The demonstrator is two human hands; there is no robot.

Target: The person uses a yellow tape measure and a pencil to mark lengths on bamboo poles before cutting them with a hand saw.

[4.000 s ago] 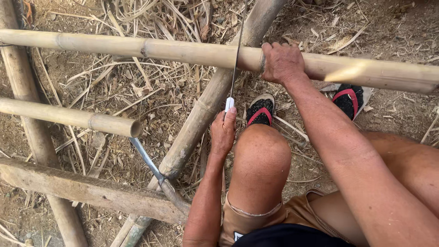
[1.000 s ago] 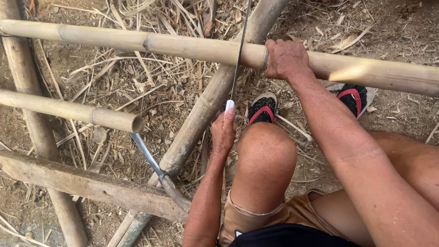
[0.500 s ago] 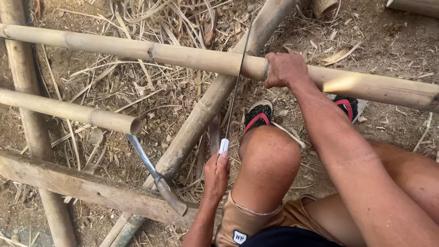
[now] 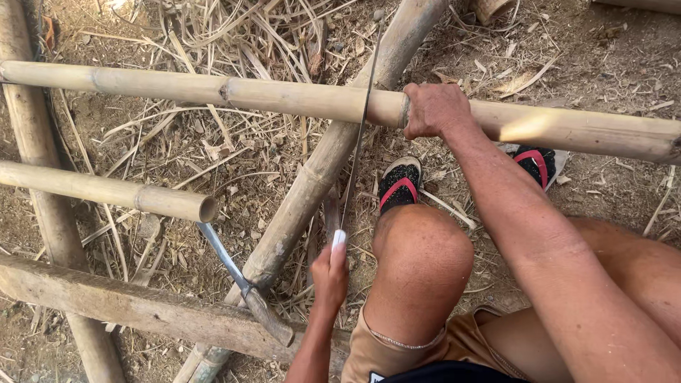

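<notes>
I am sawing the pole (image 4: 284,96) — left hand (image 4: 330,273) gripping the saw (image 4: 358,142), right hand (image 4: 434,110) clamping it — cut barely started, pole whole.

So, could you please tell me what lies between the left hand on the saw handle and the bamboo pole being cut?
In the head view, only the thin saw blade spans from left hand to bamboo pole, over straw-littered ground.
</notes>
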